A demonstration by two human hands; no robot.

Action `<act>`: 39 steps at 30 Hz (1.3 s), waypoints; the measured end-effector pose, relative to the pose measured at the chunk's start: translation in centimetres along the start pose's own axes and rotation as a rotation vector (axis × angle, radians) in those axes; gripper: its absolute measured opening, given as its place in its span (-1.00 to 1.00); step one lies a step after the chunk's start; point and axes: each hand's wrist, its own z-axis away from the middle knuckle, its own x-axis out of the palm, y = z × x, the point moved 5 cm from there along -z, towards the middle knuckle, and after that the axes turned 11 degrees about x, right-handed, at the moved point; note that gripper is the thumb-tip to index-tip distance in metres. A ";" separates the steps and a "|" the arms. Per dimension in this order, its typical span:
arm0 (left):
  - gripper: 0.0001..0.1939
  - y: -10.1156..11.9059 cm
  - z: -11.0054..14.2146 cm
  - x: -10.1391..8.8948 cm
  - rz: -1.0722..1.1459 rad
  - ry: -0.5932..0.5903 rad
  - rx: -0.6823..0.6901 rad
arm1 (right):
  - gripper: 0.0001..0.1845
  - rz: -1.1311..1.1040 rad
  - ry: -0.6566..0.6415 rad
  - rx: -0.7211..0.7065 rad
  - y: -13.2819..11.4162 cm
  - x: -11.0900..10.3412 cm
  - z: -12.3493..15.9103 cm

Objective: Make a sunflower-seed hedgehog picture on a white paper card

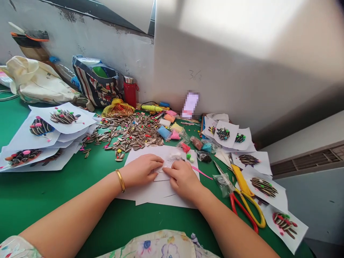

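Note:
My left hand (145, 168), a gold bangle at its wrist, lies on white paper sheets (153, 196) with the fingers stretched out and apart. Facing it, my right hand (186, 180) touches the paper with its index finger and thumb apart; its other fingers are bent and partly hidden. Between the fingertips is a whitish, glossy patch (169, 163) on the sheet; I cannot make out whether it is clay or film. Small green clay balls (189, 157) sit just beyond my right hand. A thin pink tool (202, 173) lies at its right.
A heap of striped sunflower seeds (139, 130) spreads behind the sheets. Bagged coloured clay (164, 132) lies beside it. Scissors (248, 208) and a yellow-handled cutter (242, 181) lie right. Seed-decorated papers (70, 116) are stacked left, more (266, 188) right. A red flask (130, 92) stands behind.

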 end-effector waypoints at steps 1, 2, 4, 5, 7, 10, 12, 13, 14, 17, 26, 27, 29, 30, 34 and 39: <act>-0.66 0.0 0.0 0.0 0.002 -0.001 -0.001 | -0.58 0.000 0.004 -0.004 -0.1 0.0 0.0; -0.66 0.0 0.0 0.0 0.003 -0.004 -0.002 | -0.57 -0.002 0.006 -0.011 -0.1 -0.1 0.0; -0.65 0.0 0.0 0.0 0.004 -0.005 0.002 | -0.57 -0.007 0.000 -0.028 -0.3 -0.1 0.1; -0.64 -0.1 0.0 0.1 0.004 -0.004 0.006 | -0.56 -0.009 -0.006 -0.036 -0.4 0.0 0.1; -0.64 -0.1 0.0 0.1 0.001 0.001 0.013 | -0.57 -0.012 -0.013 -0.044 -0.5 0.0 0.2; -0.64 -0.2 0.0 0.1 0.002 0.009 0.015 | -0.58 -0.009 -0.003 -0.049 -0.6 0.0 0.2; -0.64 -0.2 0.0 0.1 0.005 0.011 0.011 | -0.57 -0.007 0.000 -0.055 -0.7 -0.1 0.3; -0.63 -0.2 0.1 0.1 0.006 0.011 0.011 | -0.57 -0.004 -0.004 -0.059 -0.8 -0.1 0.3; -0.63 -0.1 0.1 0.1 0.007 0.012 0.012 | -0.57 -0.002 -0.012 -0.061 -0.9 -0.1 0.3; -0.64 -0.1 0.1 0.1 0.006 0.020 0.023 | -0.58 0.004 -0.032 -0.057 -1.0 -0.1 0.3; -0.63 -0.2 0.1 0.2 -0.010 0.018 0.017 | -0.52 -0.012 -0.028 -0.077 -1.2 0.0 0.4; -0.63 -0.2 0.1 0.2 -0.011 0.018 0.016 | -0.53 -0.026 -0.017 -0.078 -1.1 0.0 0.4; -0.62 -0.3 0.2 0.3 -0.010 0.020 0.019 | -0.55 -0.070 0.018 -0.074 -0.8 -0.1 0.4; -0.62 -0.3 0.2 0.3 -0.007 0.019 0.020 | -0.57 -0.095 0.033 -0.072 -0.7 -0.2 0.4; -0.59 -0.4 0.2 0.3 0.010 0.012 0.017 | -0.67 -0.168 0.017 -0.065 -0.4 -0.2 0.4; -0.59 -0.5 0.1 0.4 0.014 0.012 0.014 | -0.66 -0.205 -0.049 -0.006 -0.6 0.1 0.2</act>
